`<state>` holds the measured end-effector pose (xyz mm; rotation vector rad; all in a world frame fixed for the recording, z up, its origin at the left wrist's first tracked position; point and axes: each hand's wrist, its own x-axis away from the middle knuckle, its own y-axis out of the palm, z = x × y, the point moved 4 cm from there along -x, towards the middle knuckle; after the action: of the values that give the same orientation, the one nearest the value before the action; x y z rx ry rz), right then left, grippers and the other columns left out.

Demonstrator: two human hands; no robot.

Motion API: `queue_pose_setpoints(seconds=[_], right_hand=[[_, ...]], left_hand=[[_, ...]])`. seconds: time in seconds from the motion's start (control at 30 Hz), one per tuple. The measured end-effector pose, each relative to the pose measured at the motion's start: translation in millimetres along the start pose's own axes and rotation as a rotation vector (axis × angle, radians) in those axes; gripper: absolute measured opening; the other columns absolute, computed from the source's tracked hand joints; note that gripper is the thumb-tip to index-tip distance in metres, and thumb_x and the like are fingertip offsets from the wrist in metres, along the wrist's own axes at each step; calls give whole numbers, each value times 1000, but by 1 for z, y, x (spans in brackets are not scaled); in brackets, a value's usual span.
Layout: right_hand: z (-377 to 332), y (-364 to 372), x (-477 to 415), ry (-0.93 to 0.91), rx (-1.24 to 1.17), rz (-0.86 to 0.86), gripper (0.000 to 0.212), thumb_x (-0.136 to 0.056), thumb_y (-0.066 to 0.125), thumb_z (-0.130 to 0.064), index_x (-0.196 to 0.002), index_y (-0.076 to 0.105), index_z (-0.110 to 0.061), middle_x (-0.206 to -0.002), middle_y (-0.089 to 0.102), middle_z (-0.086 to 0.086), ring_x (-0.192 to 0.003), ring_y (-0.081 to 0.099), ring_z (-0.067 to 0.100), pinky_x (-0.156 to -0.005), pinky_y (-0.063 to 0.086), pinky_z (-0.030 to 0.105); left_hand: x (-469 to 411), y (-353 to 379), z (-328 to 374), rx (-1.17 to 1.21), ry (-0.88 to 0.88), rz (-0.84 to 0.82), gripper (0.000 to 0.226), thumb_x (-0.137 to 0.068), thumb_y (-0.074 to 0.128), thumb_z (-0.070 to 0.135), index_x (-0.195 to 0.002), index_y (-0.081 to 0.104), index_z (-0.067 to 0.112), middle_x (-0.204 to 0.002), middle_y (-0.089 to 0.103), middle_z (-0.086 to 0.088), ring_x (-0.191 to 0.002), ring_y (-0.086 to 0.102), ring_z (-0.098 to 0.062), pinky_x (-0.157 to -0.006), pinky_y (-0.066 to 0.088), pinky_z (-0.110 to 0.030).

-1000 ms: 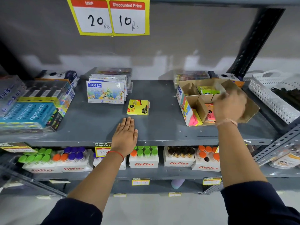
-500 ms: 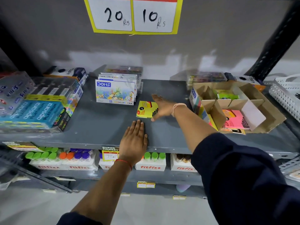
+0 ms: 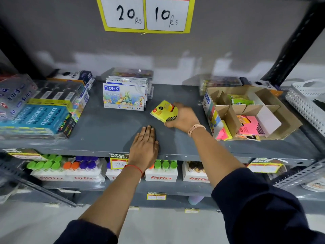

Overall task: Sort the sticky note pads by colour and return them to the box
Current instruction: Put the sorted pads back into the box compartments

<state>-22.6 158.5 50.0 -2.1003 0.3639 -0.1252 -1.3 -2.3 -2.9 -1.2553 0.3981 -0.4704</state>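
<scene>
My right hand (image 3: 183, 117) grips a stack of yellow sticky note pads (image 3: 162, 110), tilted and lifted a little off the grey shelf (image 3: 109, 127). My left hand (image 3: 145, 147) lies flat, palm down, at the shelf's front edge and holds nothing. To the right stands the open cardboard box (image 3: 281, 117) with dividers. Pink pads (image 3: 250, 125) lie in its front compartment and green pads (image 3: 241, 100) in a back one.
A DOMS oil pastels box (image 3: 124, 96) stands just left of the yellow pads. Apsara packs (image 3: 37, 118) fill the shelf's left end. A white perforated basket (image 3: 306, 103) sits at the far right. Fitfizz bottle boxes (image 3: 161, 170) line the lower shelf.
My right hand left the box, reached left to the yellow pads, closed on them and tipped them up off the shelf. My left hand stayed flat in place.
</scene>
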Motion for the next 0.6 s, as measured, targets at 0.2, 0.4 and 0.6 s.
queue_pose_setpoints(seconds=[0.2,0.4,0.6], right_hand=[[6,-68,43,95,-177,428,58,-64,78,-29,-115,56,-14,-103,71,13,-95,64,31,-78,50,34],[87,-129,90,473,-239,739,55,-57,70,-43,-105,59,-18,-93,70,17,-92,64,35,-78,50,35],[140,-118,111,723,-197,602,51,-65,74,-33,-109,59,-13,-115,65,14,-111,56,37,-89,47,38]], left_hand=[[-8,-1,30,28,73,-12,66,-87,5,39,-144,13,6,-157,12,-10,-147,5,-23,-119,0,-31],[-7,12,45,-5,92,-48,65,-89,7,41,-144,13,7,-157,12,-10,-147,6,-24,-120,3,-35],[-8,11,46,-21,72,-97,53,-99,19,29,-145,6,7,-158,4,-9,-147,-1,-22,-120,-1,-34]])
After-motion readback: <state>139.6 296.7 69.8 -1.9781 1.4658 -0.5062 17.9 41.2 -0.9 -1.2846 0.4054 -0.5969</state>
